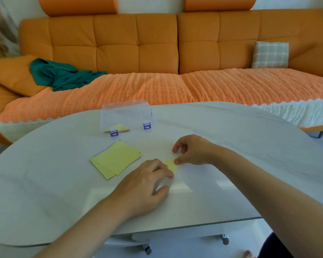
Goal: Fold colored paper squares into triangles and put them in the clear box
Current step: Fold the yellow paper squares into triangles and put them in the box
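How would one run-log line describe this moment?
step: folding; yellow paper: between both hands; left hand: holds it; right hand: pinches corner; clear box: folded pieces inside; paper stack: untouched

Both bare forearms reach in from the bottom edge and meet in the middle. The right hand [192,151] is arched, knuckles up, thumb and a fingertip pinching a corner of the yellow paper [171,164]. The left hand [147,183] lies palm down, fingers curled over the sheet's near side; it's blurred there, so any grip is unclear.
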Demonstrator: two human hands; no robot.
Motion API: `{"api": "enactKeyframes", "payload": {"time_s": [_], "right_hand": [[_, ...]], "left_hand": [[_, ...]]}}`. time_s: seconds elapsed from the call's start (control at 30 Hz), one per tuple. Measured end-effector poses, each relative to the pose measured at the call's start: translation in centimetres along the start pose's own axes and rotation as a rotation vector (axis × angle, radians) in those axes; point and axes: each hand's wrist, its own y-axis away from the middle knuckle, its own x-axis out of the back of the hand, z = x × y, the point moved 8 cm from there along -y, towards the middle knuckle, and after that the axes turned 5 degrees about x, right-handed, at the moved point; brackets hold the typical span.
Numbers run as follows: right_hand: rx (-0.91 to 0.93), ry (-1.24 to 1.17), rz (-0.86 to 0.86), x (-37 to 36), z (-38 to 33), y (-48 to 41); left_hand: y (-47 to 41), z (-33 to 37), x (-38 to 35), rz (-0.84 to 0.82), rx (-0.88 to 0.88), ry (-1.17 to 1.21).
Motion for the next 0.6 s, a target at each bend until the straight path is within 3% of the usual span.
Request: {"api": "enactKeyframes", "payload": {"time_s": [0.2,0.43,0.6], "right_hand": [[0.032,0.007,0.001,-0.2,-0.3,0.3],[0.058,0.013,0.052,-0.4,-0.3,0.5],[0.16,0.059,0.1,-0.3,-0.6,1.3]], "left_hand": [[-0.5,0.1,0.3,0.008,0.013,-0.078],[-3.5,-0.3,0.7,0.109,0.079,0.008],[-3.9,0.4,1.2,0.163,-0.031,-0.114]]}}
